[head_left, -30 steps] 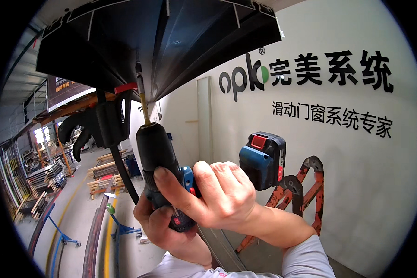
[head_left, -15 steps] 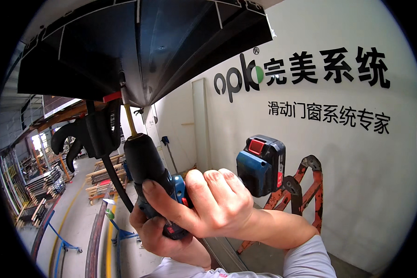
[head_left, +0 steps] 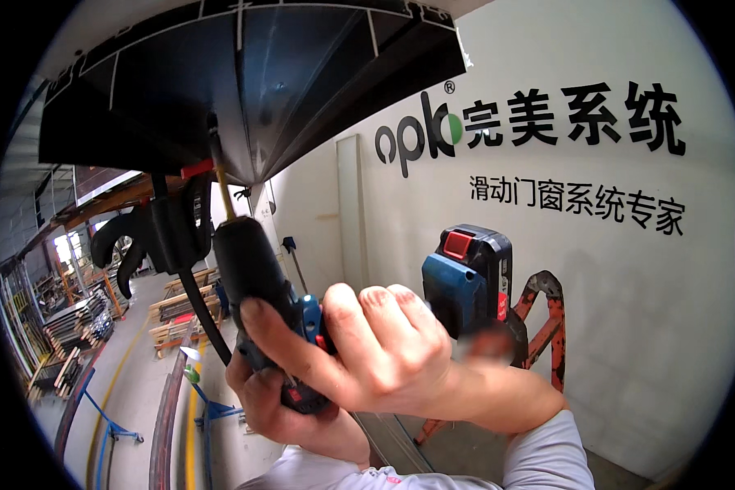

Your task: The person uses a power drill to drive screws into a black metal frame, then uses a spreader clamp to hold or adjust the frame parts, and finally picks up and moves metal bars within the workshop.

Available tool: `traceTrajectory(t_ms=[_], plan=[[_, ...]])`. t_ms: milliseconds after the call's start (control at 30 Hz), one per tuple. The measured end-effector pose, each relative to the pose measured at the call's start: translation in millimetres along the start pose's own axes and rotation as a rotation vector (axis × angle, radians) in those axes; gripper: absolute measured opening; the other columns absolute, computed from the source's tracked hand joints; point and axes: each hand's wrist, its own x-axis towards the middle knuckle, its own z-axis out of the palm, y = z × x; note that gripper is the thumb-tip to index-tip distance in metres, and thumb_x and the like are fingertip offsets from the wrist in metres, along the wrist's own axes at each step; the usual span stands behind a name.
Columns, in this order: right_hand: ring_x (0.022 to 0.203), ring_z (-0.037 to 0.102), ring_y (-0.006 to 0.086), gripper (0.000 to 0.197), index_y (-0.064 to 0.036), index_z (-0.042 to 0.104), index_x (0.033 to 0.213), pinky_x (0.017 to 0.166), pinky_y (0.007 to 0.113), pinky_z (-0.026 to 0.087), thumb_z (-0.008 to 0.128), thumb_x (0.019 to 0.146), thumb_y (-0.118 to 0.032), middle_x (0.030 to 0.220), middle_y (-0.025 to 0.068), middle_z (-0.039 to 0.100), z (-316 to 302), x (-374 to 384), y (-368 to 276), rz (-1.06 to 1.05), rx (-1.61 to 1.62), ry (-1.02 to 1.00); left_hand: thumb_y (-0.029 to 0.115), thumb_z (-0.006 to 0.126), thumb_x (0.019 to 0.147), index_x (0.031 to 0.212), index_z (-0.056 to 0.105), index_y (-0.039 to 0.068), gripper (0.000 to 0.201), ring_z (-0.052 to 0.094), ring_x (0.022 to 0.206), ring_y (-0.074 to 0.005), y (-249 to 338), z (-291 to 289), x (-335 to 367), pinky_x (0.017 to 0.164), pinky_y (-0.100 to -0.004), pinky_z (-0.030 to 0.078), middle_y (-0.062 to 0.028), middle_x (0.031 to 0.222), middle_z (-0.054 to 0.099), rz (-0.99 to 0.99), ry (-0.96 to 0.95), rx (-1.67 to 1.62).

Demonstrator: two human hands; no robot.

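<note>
A blue and black cordless drill (head_left: pixel 253 265) points upward, its battery (head_left: pixel 482 261) out to the right. My right hand (head_left: pixel 384 351) is wrapped round its handle, the index finger stretched along the body. Below, my left hand (head_left: pixel 282 416) is closed round the rear of the drill, partly hidden by the right hand. From the chuck a gold-coloured bit (head_left: pixel 224 194) runs up to the underside of a dark metal profile (head_left: pixel 302 90) overhead. Where the tip meets the profile is hard to make out. Just left of the bit, a black bar clamp (head_left: pixel 171 233) hangs from the profile.
An orange folding ladder (head_left: pixel 547 335) stands behind my right forearm, against a white wall (head_left: pixel 629 327) with lettering. Blue wheeled stands (head_left: pixel 110 429) and long rails are low on the left. Stacked profiles (head_left: pixel 82 322) lie farther back.
The drill and both hands have shifted slightly upward, bringing the chuck closer to the profile; less of the bit shows. The battery end has moved a little up and right.
</note>
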Motion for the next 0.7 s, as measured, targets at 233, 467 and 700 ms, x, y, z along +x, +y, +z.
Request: traceTrajectory(t_ms=[233,467,700], plan=[[0.056,0.05,0.0126,0.053,-0.0289,0.071,0.128,0.051,0.026,0.043,0.064,0.077,-0.02,0.078,0.0042,0.054,3.3,3.0,-1.9,0.032,0.006,0.013,0.026,0.044,0.101,0.098,0.052,0.009,0.019,0.067,0.109,-0.0373,-15.5,-10.9,-0.4,0.082,-0.0408,0.064,-0.0242,0.128,0.055,-0.003,-0.049,-0.111],[0.056,0.049,0.0131,0.052,-0.0283,0.071,0.128,0.052,0.026,0.043,0.065,0.077,-0.022,0.078,0.0043,0.055,1.4,6.6,-7.1,0.064,0.031,0.004,0.022,0.046,0.1,0.107,0.059,0.011,0.019,0.067,0.111,-0.0356,-26.3,-26.1,4.9,0.089,-0.0443,0.063,-0.0226,0.127,0.055,-0.094,-0.089,-0.356],[0.055,0.05,0.0137,0.053,-0.0244,0.071,0.129,0.051,0.027,0.042,0.065,0.077,-0.022,0.074,0.0042,0.052,-4.3,8.8,-9.3,0.042,0.027,-0.042,0.02,0.046,0.1,0.104,0.059,0.011,0.016,0.065,0.113,-0.0402,-44.5,-31.6,3.4,0.094,-0.0528,0.06,-0.0223,0.128,0.052,-0.055,-0.138,-0.47]])
